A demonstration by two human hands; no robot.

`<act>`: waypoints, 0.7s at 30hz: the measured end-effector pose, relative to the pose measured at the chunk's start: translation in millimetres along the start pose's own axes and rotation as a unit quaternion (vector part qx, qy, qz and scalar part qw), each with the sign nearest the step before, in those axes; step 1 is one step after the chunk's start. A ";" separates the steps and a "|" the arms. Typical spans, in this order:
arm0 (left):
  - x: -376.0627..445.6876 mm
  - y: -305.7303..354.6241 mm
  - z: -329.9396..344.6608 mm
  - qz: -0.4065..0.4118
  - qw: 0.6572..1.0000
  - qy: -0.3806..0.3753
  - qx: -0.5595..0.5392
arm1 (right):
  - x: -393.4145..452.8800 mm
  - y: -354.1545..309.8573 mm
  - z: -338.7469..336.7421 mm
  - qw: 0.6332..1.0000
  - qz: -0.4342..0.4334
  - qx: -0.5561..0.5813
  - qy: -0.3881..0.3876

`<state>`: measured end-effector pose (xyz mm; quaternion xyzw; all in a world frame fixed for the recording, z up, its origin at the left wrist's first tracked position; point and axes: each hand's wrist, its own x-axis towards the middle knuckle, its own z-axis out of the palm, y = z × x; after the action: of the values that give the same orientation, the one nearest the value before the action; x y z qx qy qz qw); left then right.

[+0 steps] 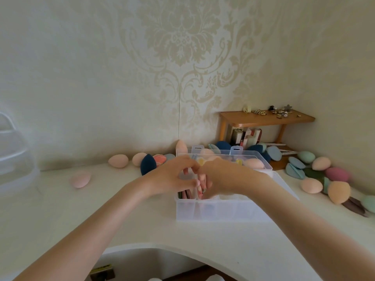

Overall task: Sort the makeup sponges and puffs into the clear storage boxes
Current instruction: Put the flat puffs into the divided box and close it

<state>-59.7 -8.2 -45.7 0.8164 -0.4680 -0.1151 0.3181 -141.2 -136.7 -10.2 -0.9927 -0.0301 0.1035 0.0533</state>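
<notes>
A clear storage box [221, 209] stands on the white table in front of me. A second clear box [261, 159] with pink sponges in it sits just behind. Both my hands meet over the near box's left compartments. My left hand [172, 177] and my right hand [221, 175] pinch flat puffs [199, 189] that stand on edge inside the box. Loose pink egg sponges [118, 161] and a dark blue sponge [148, 164] lie along the wall to the left. One pink sponge [80, 180] lies apart.
To the right a heap of pink, peach, teal and green sponges and puffs [324, 179] lies on the table. A small wooden shelf [265, 118] with trinkets stands in the back right corner. A clear plastic container [12, 159] is at the far left.
</notes>
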 end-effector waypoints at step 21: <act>4.5 7.5 -14.2 0.018 0.982 -0.152 0.107 | 71.6 69.9 -25.3 0.945 0.158 0.080 0.274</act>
<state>-55.5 -8.8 -29.5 0.8097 -0.5356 -0.1818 0.1563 -62.6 -203.6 -7.8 -0.9673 0.1509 -0.1635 0.1220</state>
